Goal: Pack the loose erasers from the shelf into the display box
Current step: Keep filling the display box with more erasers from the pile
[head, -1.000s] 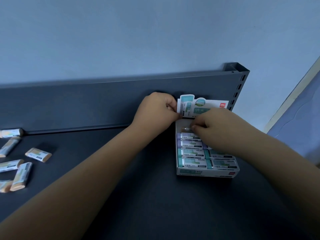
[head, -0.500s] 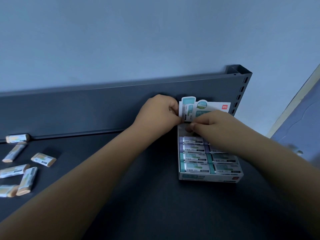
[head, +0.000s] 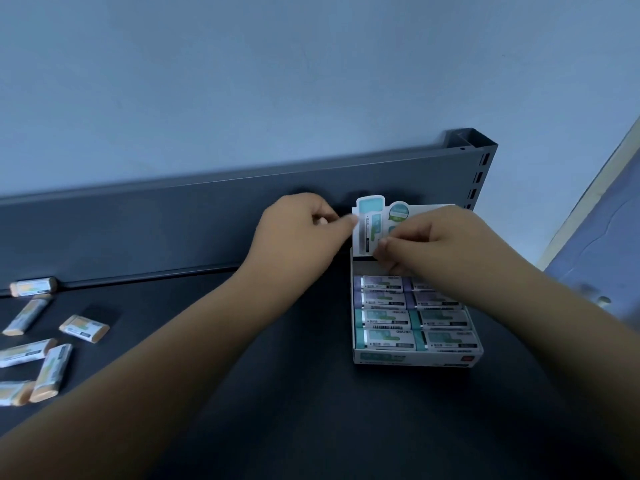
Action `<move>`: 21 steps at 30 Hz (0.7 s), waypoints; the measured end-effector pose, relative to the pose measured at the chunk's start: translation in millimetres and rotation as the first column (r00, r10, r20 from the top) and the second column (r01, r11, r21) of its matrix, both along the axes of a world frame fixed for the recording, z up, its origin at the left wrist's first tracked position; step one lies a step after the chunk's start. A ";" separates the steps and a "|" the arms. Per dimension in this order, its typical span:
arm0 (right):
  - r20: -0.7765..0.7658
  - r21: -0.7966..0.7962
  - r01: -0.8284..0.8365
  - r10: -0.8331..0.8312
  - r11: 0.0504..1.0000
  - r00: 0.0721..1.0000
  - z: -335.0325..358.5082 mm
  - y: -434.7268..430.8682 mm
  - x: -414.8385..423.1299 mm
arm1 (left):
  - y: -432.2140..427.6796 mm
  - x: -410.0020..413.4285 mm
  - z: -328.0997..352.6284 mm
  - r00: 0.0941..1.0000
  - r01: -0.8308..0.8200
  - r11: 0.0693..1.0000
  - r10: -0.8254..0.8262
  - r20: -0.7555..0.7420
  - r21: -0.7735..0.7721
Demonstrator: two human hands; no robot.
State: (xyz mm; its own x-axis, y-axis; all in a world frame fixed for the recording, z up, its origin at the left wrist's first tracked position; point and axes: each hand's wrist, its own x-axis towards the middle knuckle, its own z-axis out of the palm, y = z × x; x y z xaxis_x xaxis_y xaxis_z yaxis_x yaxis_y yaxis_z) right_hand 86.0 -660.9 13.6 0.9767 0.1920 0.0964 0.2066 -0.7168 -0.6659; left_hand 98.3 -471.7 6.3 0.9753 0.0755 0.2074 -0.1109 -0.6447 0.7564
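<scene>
The white cardboard display box (head: 415, 359) sits toward the right end of the dark grey metal shelf (head: 277, 393), against its back wall, holding rows of purple and teal sleeved erasers (head: 384, 318). The left hand (head: 298, 237) pinches the left edge of its upright printed header flap (head: 369, 223); the right hand (head: 436, 240) pinches it lower down. Loose tan sleeved erasers (head: 85, 328) lie near the shelf's left edge.

Boxed erasers (head: 384, 317) teal, lilac; shelf (head: 277, 410) dark grey.
</scene>
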 end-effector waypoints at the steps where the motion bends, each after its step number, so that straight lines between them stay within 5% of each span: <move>1: -0.001 0.056 0.012 -0.012 0.998 1.000 -0.3 -0.6 0.2 | -0.8 -3.6 2.3 1.000 -0.020 0.995 0.018 -0.021 -0.099; 4: 0.036 0.120 0.033 -0.038 0.992 0.999 -4.5 -1.5 2.6 | -6.8 -12.0 18.7 0.964 -0.128 0.886 0.005 -0.266 -0.447; 6: 0.073 0.106 0.033 -0.041 0.994 0.996 -6.7 -1.3 3.3 | -8.9 -15.0 21.5 0.953 -0.090 0.813 -0.096 -0.286 -0.576; 13: 0.098 0.116 0.017 -0.028 0.993 0.995 -9.3 -3.5 2.8 | -14.7 -17.5 14.2 0.972 -0.026 0.819 -0.113 -0.205 -0.574; 21: 0.029 0.422 -0.096 0.093 0.902 0.995 -3.2 -3.4 -9.5 | -19.7 -15.7 7.7 0.983 0.033 0.787 -0.136 -0.121 -0.616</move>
State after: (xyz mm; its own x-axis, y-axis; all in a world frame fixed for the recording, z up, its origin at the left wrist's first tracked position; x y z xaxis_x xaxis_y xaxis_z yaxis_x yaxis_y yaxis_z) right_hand 76.6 -664.3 10.4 0.9547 0.2230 0.1968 0.2663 -0.3458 -0.8997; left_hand 82.6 -491.4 14.0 0.9987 0.0512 -0.0032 0.0051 -0.0378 0.9993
